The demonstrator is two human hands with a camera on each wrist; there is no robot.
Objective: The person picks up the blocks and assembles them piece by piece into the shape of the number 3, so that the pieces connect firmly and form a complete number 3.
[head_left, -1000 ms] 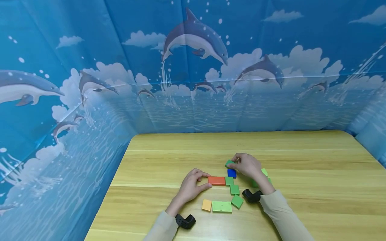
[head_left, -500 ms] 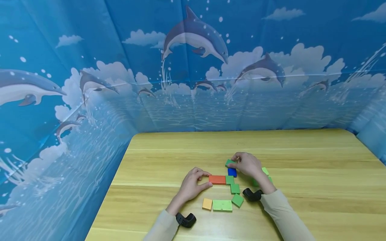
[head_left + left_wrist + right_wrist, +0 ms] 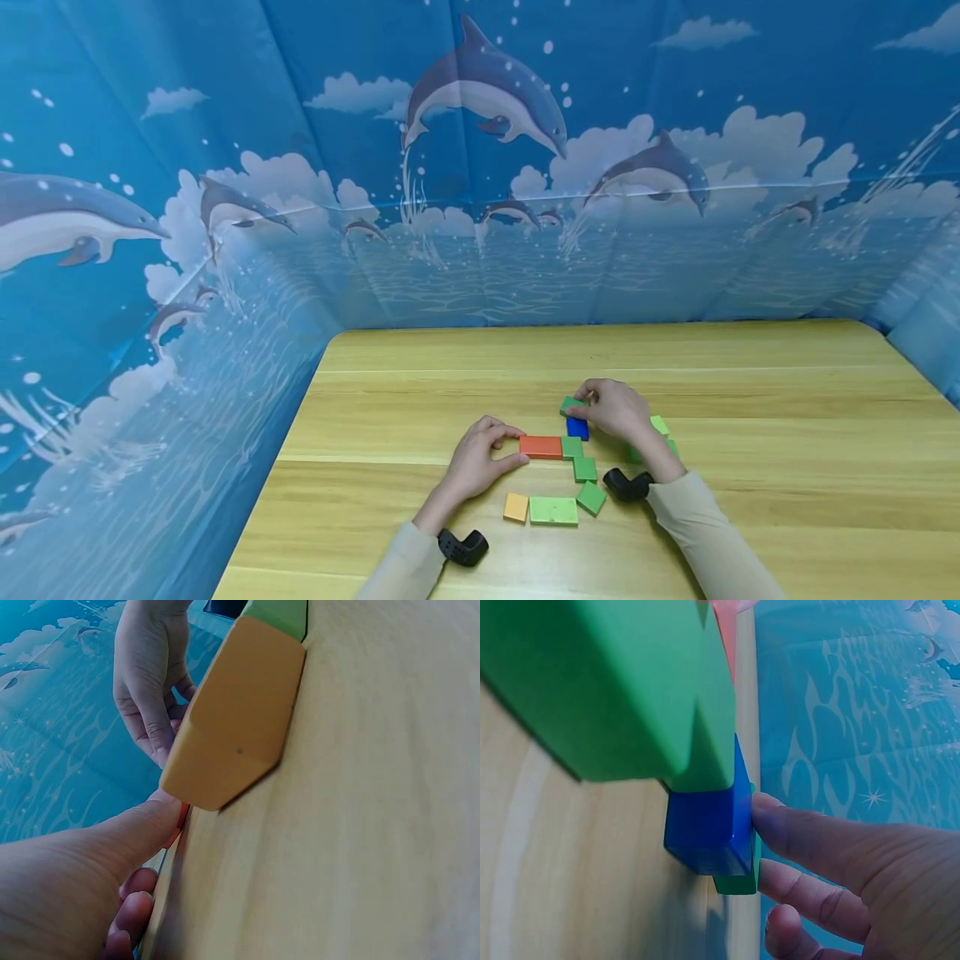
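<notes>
My left hand [image 3: 477,460] holds the left end of a red rectangular block [image 3: 540,447] between thumb and fingers. Against the red block's right end lies a green square block [image 3: 572,447]. My right hand [image 3: 617,410] pinches another green block [image 3: 572,406] at the far end of a blue block [image 3: 577,429]. In the right wrist view the right thumb lies close along the blue block [image 3: 709,829], and the pinched green block [image 3: 739,883] is mostly hidden behind it. The left wrist view shows the left thumb [image 3: 142,829] at the red block's edge.
Nearer the person lie an orange block [image 3: 516,507], a light green rectangular block [image 3: 553,511] and a turned green block [image 3: 591,498]. One more green block [image 3: 585,469] sits between. Several green blocks [image 3: 659,426] are partly hidden behind the right wrist. A dolphin-print curtain [image 3: 480,275] surrounds the table.
</notes>
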